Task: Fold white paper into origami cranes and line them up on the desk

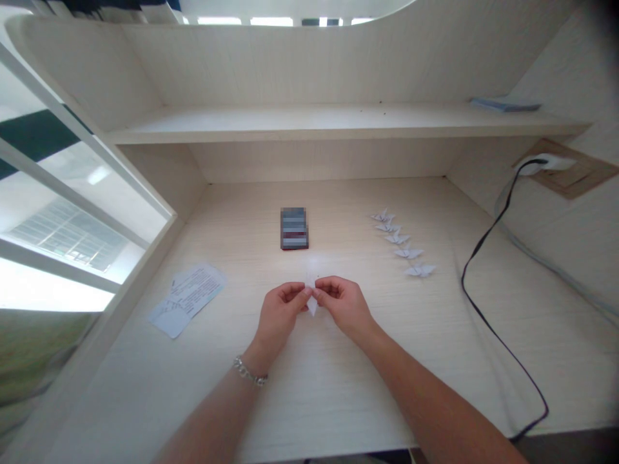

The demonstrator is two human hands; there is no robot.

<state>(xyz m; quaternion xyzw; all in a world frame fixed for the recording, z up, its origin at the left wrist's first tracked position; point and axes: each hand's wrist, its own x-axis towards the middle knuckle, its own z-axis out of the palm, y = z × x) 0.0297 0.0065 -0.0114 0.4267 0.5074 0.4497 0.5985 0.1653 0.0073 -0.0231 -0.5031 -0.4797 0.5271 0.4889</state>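
Note:
A small piece of folded white paper (312, 305) is pinched between my two hands over the middle of the desk, its pointed end toward me. My left hand (284, 310), with a chain bracelet at the wrist, grips its left edge between thumb and fingers. On the opposite edge, my right hand (347, 305) pinches the same paper. The fingertips cover part of the folds. Off to the right, several folded paper cranes (409, 252) stand in a slanting row. Beyond my hands lies a phone (294, 229) with a blurred screen.
Printed paper sheets (186, 299) lie at the left of the desk (271, 399). A black cable (483, 312) runs from the wall socket (563, 164) down the right side. Above the back is a shelf (290, 122) holding a flat bluish item (505, 104).

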